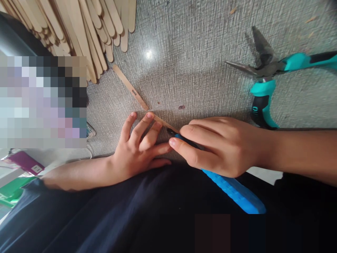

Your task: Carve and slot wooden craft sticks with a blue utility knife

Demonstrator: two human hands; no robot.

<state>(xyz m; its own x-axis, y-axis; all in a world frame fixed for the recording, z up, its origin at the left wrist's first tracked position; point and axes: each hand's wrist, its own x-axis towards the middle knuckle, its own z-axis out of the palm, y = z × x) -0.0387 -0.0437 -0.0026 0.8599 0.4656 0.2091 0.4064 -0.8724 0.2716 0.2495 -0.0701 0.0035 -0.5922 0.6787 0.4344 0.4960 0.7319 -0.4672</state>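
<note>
My right hand (221,146) is closed around a blue-handled utility knife (237,193), its dark tip resting against a narrow wooden craft stick (165,123). Fingertips of my left hand (139,144) press on that stick from the near side, the fingers spread apart and bent. Another short craft stick (126,82), with a small rectangular mark or slot in it, lies on the table just beyond, its end close to the held-down one. Part of the stick under the right fingers is hidden.
Many loose craft sticks (86,38) are heaped at the upper left on the grey textured table (184,42). Pliers (265,72) with teal and black handles lie spread at the right. Small wood chips (181,107) are scattered about. A blurred patch covers the left edge.
</note>
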